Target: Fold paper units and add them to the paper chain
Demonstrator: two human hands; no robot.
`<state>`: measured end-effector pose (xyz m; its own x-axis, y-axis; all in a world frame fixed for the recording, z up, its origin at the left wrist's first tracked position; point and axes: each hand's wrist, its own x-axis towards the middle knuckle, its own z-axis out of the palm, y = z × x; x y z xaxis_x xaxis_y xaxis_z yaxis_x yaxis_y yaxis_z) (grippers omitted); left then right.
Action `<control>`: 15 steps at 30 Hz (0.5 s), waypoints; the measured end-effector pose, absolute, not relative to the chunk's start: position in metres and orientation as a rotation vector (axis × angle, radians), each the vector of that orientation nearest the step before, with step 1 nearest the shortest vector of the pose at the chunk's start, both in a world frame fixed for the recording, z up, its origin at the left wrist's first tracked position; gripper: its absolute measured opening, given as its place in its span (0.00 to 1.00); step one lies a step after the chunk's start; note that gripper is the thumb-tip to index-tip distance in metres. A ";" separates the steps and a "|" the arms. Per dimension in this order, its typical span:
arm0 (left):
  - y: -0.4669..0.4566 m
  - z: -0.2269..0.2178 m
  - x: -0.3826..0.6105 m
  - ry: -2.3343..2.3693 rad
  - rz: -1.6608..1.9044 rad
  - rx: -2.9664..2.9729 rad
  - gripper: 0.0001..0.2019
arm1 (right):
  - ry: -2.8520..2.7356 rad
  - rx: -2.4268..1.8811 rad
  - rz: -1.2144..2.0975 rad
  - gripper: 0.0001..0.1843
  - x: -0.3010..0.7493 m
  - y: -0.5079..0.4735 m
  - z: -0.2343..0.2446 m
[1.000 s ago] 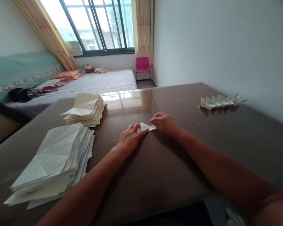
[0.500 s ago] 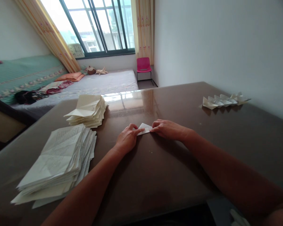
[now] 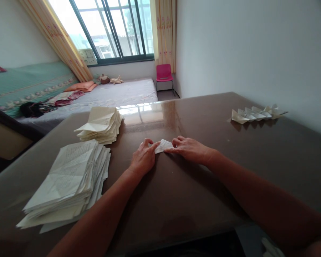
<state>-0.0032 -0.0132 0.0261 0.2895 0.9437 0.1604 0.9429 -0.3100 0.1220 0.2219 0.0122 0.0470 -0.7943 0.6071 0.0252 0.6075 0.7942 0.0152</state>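
Note:
A small piece of folded paper (image 3: 164, 144), white with printed or written lines and a pointed top, lies on the brown table between my hands. My left hand (image 3: 144, 154) grips its left end, thumb and finger pressed on it. At its right end my right hand (image 3: 188, 148) pinches the paper, with a finger along the lower edge. Left of my left hand rests a tall stack of creased written sheets (image 3: 66, 175). Behind that is a second, cream-coloured stack of folded paper (image 3: 100, 123).
A row of folded paper pieces (image 3: 254, 115) stands at the table's far right, near the white wall. The brown table (image 3: 192, 200) has a glossy top. Beyond it are a bed (image 3: 133, 91), a pink chair (image 3: 164, 73) and a window.
My right finger has slid left along the paper's lower edge. My left thumb has shifted slightly up and left on it. The stacks have not moved on the table.

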 end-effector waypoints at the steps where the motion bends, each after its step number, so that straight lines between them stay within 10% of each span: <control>1: -0.014 0.027 -0.004 1.827 0.327 2.561 0.22 | -2.954 -1.022 -0.033 0.24 0.221 0.011 0.047; 15: -0.019 0.030 0.002 1.528 0.132 2.837 0.17 | -2.951 -1.325 0.041 0.17 0.236 0.013 0.057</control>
<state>0.0016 -0.0187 0.0297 0.5487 0.8285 0.1116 0.8354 -0.5486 -0.0346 0.2364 0.0126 0.0573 -0.6607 0.7445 -0.0953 0.7469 0.6648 0.0151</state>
